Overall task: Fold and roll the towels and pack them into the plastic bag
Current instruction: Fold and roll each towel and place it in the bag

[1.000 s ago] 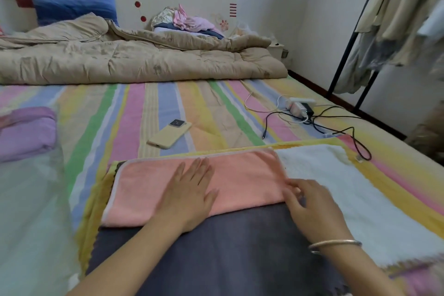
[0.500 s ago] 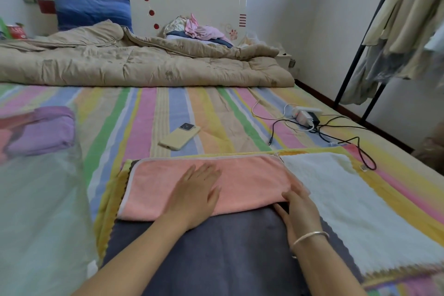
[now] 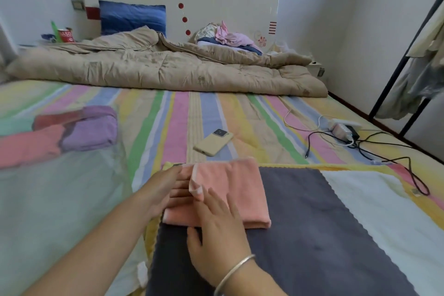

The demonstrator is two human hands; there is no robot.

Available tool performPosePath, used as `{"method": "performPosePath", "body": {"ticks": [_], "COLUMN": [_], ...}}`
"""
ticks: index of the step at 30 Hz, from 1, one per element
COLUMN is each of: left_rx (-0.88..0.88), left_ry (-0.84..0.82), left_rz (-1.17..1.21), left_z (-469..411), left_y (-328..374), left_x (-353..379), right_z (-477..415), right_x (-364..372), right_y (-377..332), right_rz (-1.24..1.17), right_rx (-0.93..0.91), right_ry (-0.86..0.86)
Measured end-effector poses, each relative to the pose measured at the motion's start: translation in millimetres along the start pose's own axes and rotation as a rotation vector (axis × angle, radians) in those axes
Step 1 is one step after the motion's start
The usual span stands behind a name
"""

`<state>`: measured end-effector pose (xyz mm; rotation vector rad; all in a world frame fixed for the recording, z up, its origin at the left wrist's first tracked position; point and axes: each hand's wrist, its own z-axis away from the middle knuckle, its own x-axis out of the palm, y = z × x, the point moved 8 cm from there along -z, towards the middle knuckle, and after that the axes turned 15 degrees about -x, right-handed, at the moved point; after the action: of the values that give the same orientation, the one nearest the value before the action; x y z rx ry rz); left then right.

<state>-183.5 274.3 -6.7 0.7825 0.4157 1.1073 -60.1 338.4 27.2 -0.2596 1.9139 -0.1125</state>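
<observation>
Soft, even, fairly bright light leaves only faint shadows in the folds of the rumpled beige quilt (image 3: 168, 72). The wide lens bows the black metal clothes rack (image 3: 394, 77) at the right edge, and the hanging pale garments (image 3: 419, 79) there blur.

The bed (image 3: 211, 113), spread with a striped sheet, carries a rumpled beige quilt (image 3: 156, 67), a yellow phone (image 3: 212, 143), a power strip (image 3: 343, 127) with cables (image 3: 384, 144), a plastic bag (image 3: 60, 199) and a yellow towel (image 3: 425, 210).

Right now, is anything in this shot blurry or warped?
Head view: left hand and right hand slightly smeared on the pink towel; rolled towels hazy through the plastic bag; clothes rack leaning at the wide-angle edge; soft light, no glare.
</observation>
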Motion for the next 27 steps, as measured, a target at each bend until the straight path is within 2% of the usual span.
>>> {"method": "performPosePath", "body": {"ticks": [4, 12, 16, 20, 23, 25, 27], "left_rx": [0.001, 0.271, 0.324, 0.345, 0.357, 0.353, 0.332], "left_ry": [0.024, 0.199, 0.286, 0.346, 0.361, 0.364, 0.374], "left_rz": [-0.120, -0.183, -0.206, -0.214, -0.216, -0.264, -0.325], "left_z": [-10.8, -20.6, -17.8, -14.5, -13.9, -17.7, -20.5], "left_y": [1.3, 16.5, 13.7, 9.9, 12.4, 14.2, 14.1], "left_x": [-12.3, -12.1, -24.7, -38.9, -42.4, -41.7, -40.8], "right_z": [0.5, 4.7, 5.1, 5.7, 7.2, 10.4, 16.9], "right_x": [22.7, 31.2, 16.0, -8.1, -26.5, -29.8, -25.4], "right_y": [-13.1, -8.5, -4.9, 19.9, 53.7, 81.4, 110.0], "right_rz": [-0.026, -0.214, -0.290, -0.421, -0.351, -0.264, -0.263], "right_rx": [-0.075, -0.213, -0.267, -0.147, 0.029, 0.185, 0.378], "right_ry": [-0.085, -0.117, 0.013, 0.209, 0.363, 0.347, 0.260]}}
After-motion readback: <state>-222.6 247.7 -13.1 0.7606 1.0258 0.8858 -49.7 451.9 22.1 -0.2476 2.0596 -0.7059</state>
